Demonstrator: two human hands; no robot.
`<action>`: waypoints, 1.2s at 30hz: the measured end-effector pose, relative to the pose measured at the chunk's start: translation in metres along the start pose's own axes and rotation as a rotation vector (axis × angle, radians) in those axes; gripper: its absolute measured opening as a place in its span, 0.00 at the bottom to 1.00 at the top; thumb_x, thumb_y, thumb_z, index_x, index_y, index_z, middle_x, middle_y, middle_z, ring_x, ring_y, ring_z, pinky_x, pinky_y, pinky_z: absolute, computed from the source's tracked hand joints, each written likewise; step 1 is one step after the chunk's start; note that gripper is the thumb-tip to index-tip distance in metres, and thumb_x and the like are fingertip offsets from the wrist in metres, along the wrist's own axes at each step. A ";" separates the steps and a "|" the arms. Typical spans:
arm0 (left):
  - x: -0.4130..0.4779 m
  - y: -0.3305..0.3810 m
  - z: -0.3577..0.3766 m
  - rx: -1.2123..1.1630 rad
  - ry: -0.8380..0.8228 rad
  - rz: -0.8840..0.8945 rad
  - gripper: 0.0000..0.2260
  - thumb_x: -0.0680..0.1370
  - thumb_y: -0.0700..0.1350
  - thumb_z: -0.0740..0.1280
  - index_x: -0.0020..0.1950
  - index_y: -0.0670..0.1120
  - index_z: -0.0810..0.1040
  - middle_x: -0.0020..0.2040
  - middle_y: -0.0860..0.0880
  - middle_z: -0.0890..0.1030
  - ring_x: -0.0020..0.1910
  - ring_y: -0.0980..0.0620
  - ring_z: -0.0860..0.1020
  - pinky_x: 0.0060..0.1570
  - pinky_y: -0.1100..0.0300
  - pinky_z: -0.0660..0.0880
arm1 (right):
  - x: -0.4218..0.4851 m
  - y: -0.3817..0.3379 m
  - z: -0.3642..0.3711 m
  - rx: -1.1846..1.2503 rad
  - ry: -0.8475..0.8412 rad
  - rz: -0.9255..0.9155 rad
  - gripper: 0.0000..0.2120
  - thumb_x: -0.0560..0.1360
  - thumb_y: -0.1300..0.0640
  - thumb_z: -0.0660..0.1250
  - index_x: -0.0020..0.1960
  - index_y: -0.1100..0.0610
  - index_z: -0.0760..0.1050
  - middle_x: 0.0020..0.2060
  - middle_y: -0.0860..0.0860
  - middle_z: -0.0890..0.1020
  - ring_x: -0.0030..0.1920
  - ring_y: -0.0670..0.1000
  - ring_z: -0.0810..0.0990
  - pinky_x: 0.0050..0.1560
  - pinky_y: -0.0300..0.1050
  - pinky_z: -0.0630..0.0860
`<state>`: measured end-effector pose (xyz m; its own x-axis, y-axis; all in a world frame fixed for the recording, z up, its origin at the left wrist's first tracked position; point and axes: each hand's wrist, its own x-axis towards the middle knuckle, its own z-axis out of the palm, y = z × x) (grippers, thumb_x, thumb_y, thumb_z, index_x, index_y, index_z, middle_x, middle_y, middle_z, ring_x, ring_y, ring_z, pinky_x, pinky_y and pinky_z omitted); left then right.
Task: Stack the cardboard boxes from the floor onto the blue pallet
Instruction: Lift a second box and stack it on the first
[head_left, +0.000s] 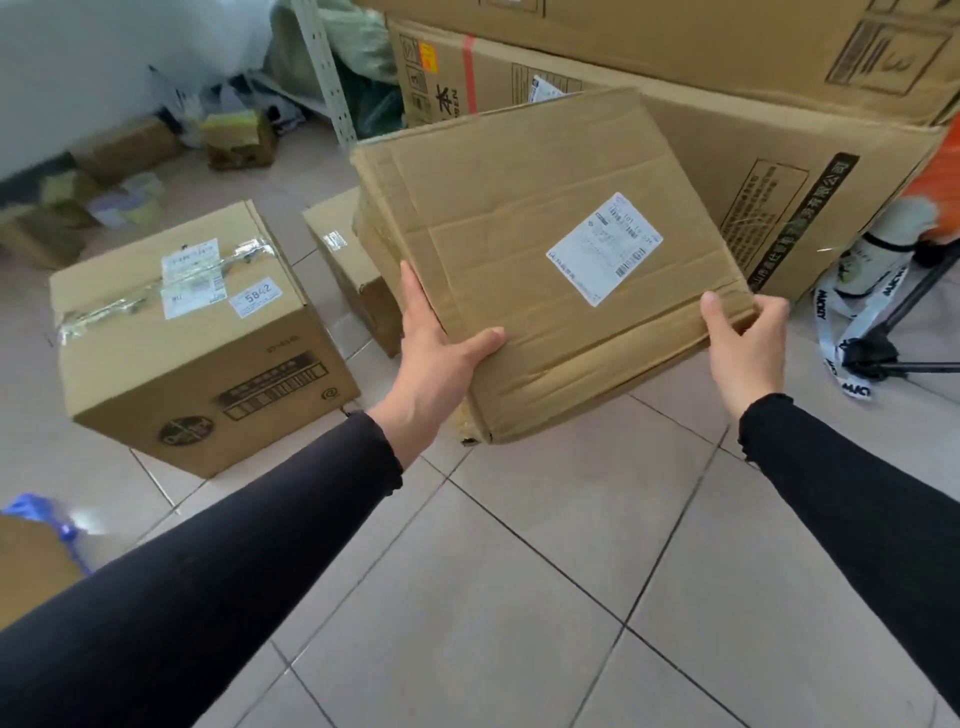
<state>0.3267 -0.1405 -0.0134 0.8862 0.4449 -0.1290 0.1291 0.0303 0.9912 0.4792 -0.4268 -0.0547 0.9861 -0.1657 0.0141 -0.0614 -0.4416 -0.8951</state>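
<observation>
Cardboard, creased and labelled, fills the frame's centre: a flat box (545, 249) held tilted above the tiled floor (519, 571), left hand (436, 353) clasping its near-left edge, right hand (743, 343) gripping its near-right corner. At left, a taped box (192, 343) sits on the floor; blue pallet corner (36, 514) at lower left.

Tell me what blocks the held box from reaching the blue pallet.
Cannot tell: both hands, left hand and right hand, grip the worn box, but only a blue sliver shows at the lower left. The taped box stands on that side.
</observation>
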 end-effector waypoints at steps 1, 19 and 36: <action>-0.004 0.018 -0.013 0.010 0.012 0.044 0.57 0.65 0.54 0.81 0.78 0.73 0.43 0.80 0.57 0.64 0.75 0.51 0.71 0.70 0.44 0.71 | -0.005 -0.016 0.004 0.039 -0.008 -0.022 0.30 0.76 0.37 0.67 0.67 0.58 0.68 0.63 0.56 0.76 0.60 0.55 0.77 0.59 0.48 0.75; -0.235 0.193 -0.415 0.034 0.722 0.294 0.41 0.71 0.44 0.79 0.77 0.58 0.61 0.67 0.49 0.78 0.60 0.48 0.83 0.52 0.51 0.83 | -0.292 -0.301 0.197 0.292 -0.787 -0.494 0.42 0.74 0.38 0.73 0.81 0.53 0.62 0.69 0.47 0.63 0.68 0.47 0.67 0.70 0.43 0.67; -0.471 0.039 -0.600 -0.015 0.873 -0.210 0.30 0.77 0.51 0.73 0.77 0.49 0.69 0.67 0.43 0.81 0.63 0.42 0.81 0.52 0.50 0.80 | -0.537 -0.254 0.250 0.094 -1.269 -0.656 0.27 0.79 0.50 0.71 0.73 0.49 0.64 0.55 0.33 0.74 0.56 0.38 0.76 0.58 0.33 0.71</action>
<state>-0.3526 0.1878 0.1047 0.1902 0.9507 -0.2447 0.2391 0.1969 0.9508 0.0040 -0.0049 0.0540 0.3032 0.9501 0.0733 0.4118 -0.0613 -0.9092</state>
